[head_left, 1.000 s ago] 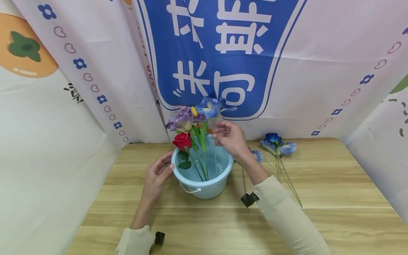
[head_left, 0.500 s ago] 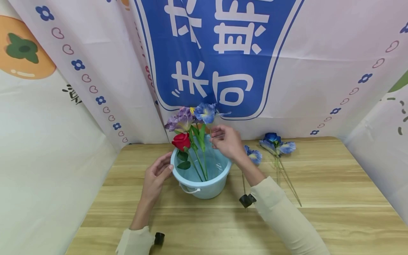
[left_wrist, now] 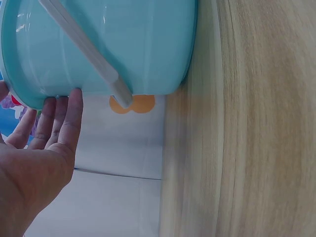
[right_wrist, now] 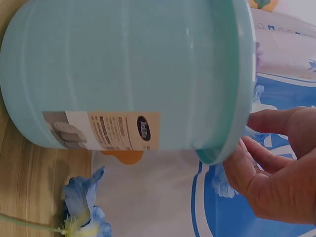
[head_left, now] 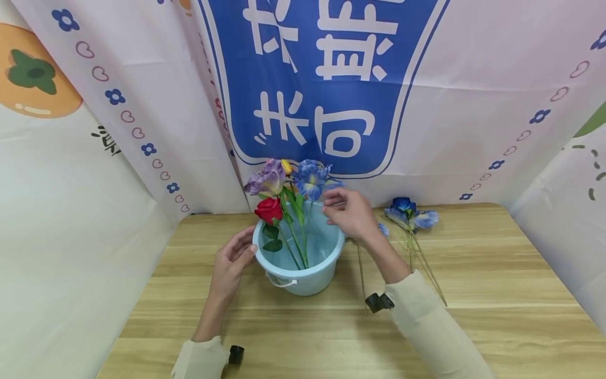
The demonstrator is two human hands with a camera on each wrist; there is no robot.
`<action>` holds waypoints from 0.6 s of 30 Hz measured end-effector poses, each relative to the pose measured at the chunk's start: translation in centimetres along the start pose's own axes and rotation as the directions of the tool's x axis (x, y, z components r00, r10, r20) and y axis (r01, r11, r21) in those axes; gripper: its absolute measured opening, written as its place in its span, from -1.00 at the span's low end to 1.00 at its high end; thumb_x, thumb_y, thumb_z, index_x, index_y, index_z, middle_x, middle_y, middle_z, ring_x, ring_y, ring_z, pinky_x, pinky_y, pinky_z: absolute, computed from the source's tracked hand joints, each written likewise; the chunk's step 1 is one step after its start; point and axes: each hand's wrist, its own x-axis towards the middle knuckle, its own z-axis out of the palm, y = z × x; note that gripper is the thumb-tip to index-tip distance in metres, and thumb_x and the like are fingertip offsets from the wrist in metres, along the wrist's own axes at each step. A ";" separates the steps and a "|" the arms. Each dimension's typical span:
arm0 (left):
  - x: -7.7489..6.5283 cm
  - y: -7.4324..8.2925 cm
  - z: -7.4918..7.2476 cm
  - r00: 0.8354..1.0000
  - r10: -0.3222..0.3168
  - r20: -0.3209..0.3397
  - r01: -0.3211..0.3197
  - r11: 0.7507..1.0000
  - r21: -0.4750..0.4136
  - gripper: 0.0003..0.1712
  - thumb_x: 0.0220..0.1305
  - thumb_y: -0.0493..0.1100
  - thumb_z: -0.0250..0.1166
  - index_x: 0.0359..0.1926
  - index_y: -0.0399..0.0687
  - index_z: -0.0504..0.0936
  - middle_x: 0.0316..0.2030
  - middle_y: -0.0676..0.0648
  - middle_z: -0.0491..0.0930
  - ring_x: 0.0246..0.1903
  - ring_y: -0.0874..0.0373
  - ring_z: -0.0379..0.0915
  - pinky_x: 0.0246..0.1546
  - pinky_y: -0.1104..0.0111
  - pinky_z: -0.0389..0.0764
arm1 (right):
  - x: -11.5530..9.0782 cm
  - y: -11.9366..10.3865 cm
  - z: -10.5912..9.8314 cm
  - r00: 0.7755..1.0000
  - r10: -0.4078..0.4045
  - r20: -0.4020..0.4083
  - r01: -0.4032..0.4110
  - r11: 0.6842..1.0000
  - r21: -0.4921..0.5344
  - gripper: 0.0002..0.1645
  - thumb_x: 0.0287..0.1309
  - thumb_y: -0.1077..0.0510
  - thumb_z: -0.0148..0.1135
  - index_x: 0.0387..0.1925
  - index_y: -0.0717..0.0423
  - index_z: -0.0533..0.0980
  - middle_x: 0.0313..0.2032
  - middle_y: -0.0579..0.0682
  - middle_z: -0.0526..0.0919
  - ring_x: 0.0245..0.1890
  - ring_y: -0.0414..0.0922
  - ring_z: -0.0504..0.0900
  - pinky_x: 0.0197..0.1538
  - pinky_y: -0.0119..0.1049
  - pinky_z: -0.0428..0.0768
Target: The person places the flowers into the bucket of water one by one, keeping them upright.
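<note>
A light blue bucket (head_left: 307, 281) stands upright on the wooden table, with several artificial flowers leaning inside. Among them are a red rose (head_left: 269, 211), a purple flower (head_left: 267, 179), a yellow bud (head_left: 286, 167) and a blue iris (head_left: 311, 179). My left hand (head_left: 233, 260) rests against the bucket's left side; in the left wrist view its straight fingers (left_wrist: 74, 116) touch the wall below the rim. At the back right of the rim, my right hand (head_left: 349, 213) has loosely bent fingers beside the iris, apart from its stem, holding nothing.
Right of the bucket, a blue rose (head_left: 404, 205) and a blue iris (head_left: 427, 219) lie with their stems toward the front. Another blue iris (right_wrist: 81, 200) lies closer to the bucket, partly behind my right forearm. A printed cloth backdrop (head_left: 454, 131) hangs behind the table (head_left: 303, 337).
The blue iris has been lowered into the bucket and let go, its bloom turned to face forward. My right hand has then drawn slightly right. My left hand stays at the rim.
</note>
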 end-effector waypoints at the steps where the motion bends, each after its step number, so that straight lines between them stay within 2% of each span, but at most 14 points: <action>1: 0.0 0.0 0.0 1.000 0.000 -0.001 0.000 1.000 0.002 -0.43 0.53 -0.33 0.25 0.49 -0.29 0.45 0.19 0.02 0.66 0.09 0.31 0.69 0.09 0.38 0.83 | -0.2 0.0 -0.2 1.000 0.001 -0.001 -0.001 1.000 0.008 -0.51 0.45 0.25 0.33 0.34 0.25 0.55 0.14 0.23 0.69 0.13 0.15 0.75 0.05 -0.05 0.90; 4: 0.0 0.0 0.0 1.000 -0.003 -0.003 0.003 1.000 0.005 -0.43 0.53 -0.33 0.25 0.49 -0.28 0.45 0.19 0.04 0.66 0.09 0.31 0.69 0.09 0.38 0.83 | -0.8 0.1 -0.9 1.000 0.000 -0.011 0.001 1.000 0.017 -0.52 0.45 0.25 0.33 0.33 0.22 0.56 0.14 0.22 0.69 0.12 0.15 0.75 0.04 -0.06 0.90; 11: 0.0 0.0 0.0 1.000 -0.001 0.000 0.001 1.000 0.025 -0.43 0.53 -0.31 0.24 0.49 -0.26 0.45 0.32 -0.36 0.56 0.09 0.32 0.68 0.12 0.41 0.81 | -1.9 1.2 -3.2 0.998 -0.019 -0.062 0.020 0.999 0.028 -0.50 0.42 0.23 0.36 0.33 0.22 0.56 0.14 0.25 0.70 0.13 0.17 0.77 -0.05 -0.23 0.91; 15: 0.0 0.0 0.0 1.000 -0.003 -0.004 0.003 0.999 0.032 -0.43 0.53 -0.32 0.24 0.49 -0.26 0.45 0.34 -0.39 0.54 0.09 0.33 0.67 0.12 0.41 0.81 | -2.5 2.1 -4.6 0.997 -0.005 -0.082 0.010 0.998 0.065 -0.49 0.42 0.23 0.35 0.34 0.27 0.54 0.16 0.29 0.68 0.17 0.20 0.74 0.02 -0.17 0.90; 18: 0.0 0.0 0.0 1.000 -0.005 -0.004 0.006 1.000 0.029 -0.43 0.53 -0.32 0.24 0.49 -0.26 0.45 0.33 -0.36 0.55 0.09 0.33 0.67 0.12 0.41 0.81 | -2.8 2.8 -5.6 0.996 0.010 -0.093 -0.002 0.996 0.087 -0.47 0.42 0.25 0.33 0.35 0.30 0.52 0.16 0.31 0.66 0.15 0.15 0.74 0.03 -0.15 0.89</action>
